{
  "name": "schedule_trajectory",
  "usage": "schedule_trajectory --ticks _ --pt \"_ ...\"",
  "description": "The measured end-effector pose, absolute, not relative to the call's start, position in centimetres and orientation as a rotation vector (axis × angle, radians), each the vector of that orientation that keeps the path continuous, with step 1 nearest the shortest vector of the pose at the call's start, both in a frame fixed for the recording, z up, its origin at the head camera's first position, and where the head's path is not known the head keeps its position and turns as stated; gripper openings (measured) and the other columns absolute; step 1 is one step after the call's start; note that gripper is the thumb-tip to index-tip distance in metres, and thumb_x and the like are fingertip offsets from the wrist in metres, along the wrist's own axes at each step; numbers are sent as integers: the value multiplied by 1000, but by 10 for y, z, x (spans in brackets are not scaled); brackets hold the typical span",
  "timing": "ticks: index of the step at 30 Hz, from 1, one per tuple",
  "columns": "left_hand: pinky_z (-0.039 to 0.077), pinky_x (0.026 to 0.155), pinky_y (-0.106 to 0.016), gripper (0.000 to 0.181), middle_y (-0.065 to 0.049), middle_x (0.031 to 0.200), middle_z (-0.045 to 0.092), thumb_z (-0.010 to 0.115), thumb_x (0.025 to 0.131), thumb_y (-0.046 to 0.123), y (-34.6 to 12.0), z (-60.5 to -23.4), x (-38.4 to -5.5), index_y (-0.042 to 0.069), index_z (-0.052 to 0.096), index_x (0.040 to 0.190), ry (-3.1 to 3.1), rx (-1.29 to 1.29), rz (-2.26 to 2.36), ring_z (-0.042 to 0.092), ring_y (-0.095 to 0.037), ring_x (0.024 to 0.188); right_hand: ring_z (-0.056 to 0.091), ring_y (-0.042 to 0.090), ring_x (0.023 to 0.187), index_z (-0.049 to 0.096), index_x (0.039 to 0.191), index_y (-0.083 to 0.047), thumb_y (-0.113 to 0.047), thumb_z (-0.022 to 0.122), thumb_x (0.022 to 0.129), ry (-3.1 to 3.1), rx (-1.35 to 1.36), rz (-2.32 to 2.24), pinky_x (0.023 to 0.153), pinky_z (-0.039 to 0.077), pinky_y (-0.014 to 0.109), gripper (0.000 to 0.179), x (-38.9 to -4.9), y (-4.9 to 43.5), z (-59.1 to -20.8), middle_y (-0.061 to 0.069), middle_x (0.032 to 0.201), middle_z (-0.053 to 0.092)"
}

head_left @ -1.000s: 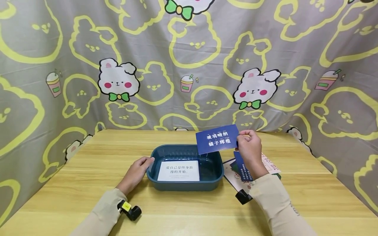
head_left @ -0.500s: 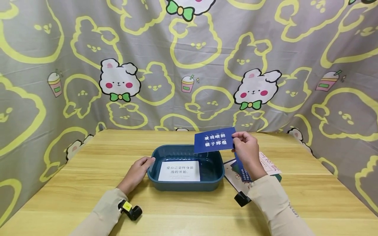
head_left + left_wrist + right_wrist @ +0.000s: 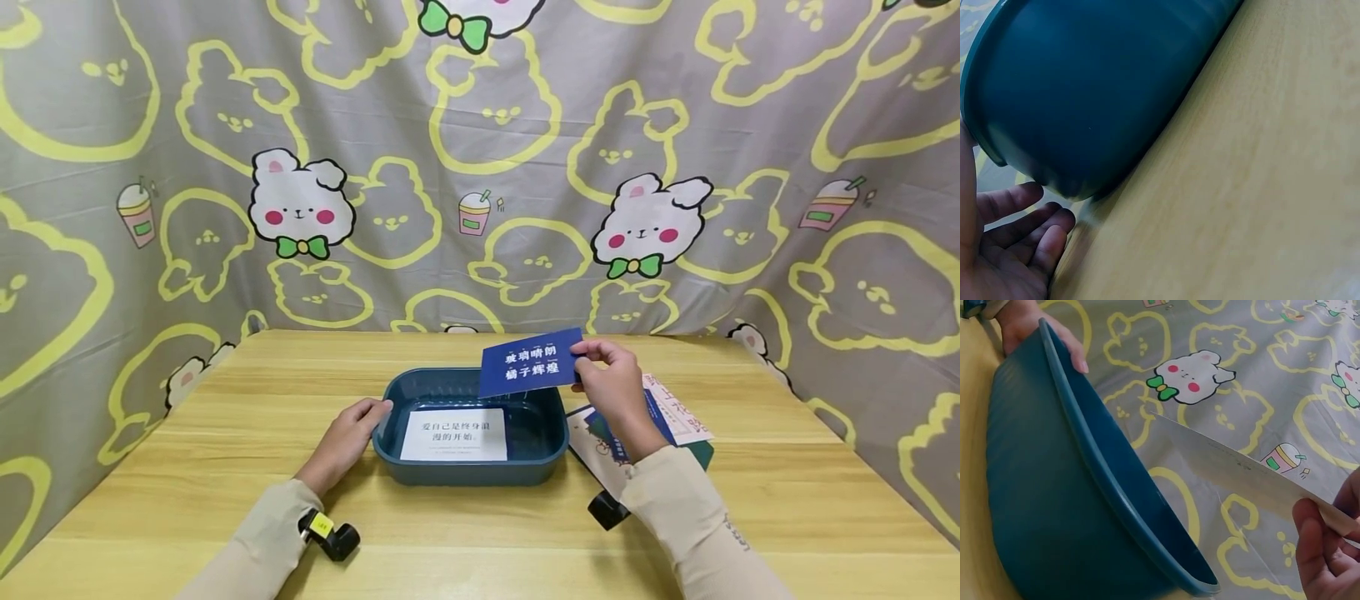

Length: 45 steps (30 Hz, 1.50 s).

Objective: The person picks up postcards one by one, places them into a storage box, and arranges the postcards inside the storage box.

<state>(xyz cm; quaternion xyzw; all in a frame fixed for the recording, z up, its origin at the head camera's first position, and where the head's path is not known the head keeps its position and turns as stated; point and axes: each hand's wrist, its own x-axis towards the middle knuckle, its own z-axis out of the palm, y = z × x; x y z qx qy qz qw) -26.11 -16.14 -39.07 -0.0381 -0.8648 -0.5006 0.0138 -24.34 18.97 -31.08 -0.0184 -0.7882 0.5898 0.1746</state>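
A blue card [image 3: 528, 363] is pinched at one edge by the fingers of the right hand [image 3: 613, 387]; it is held tilted above the tub [image 3: 472, 473]; the tub's left rim is gripped by the left hand [image 3: 343, 443]; a white card [image 3: 453, 435] is contained inside; overlapping cards [image 3: 681, 412] are spread on the worktop [image 3: 480, 542] to the right.

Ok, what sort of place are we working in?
Probably a small makeshift recording booth: a wood-grain table, a cartoon-print curtain closing in its back and both sides, and small black devices, likely cameras, worn at both wrists.
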Motion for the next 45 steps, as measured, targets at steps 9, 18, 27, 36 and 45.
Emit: schedule_trajectory --ticks 9,18,27,36,45 --pt "41 92 -45 57 -12 119 59 43 100 54 -162 -390 -261 3 61 120 -2700 -121 -1552 52 -28 107 65 23 82 67 111 3 -1 52 94 -2318 9 1734 72 55 29 23 -242 177 -314 18 115 53" --pt "40 92 -45 58 -12 119 59 43 100 53 -162 -391 -260 2 60 120 -2696 -113 -1564 52 -28 106 65 20 72 68 106 -2 -1 57 89 -2432 56 1677 69 55 34 20 -241 159 -328 15 105 57" --pt "41 90 -43 58 -12 119 59 43 100 54 -162 -392 -260 3 60 121 -2695 -123 -1576 51 -27 105 61 16 65 67 106 -5 -1 61 89 -2523 174 1550 58 48 30 18 -238 147 -337 9 94 61" --pt "40 91 -44 59 -12 119 59 43 99 54 -164 -390 -262 3 60 121 -2691 -139 -1571 51 -27 106 51 13 60 67 109 -6 -6 64 93 -2576 357 1364 52 41 27 16 -234 137 -340 9 103 60" --pt "40 87 -40 52 -10 110 60 45 100 50 -162 -390 -261 4 62 115 -2672 -127 -1577 51 -25 100 60 13 82 67 113 -8 -13 69 91 -2685 479 1030 69 50 32 22 -229 132 -349 8 114 62"
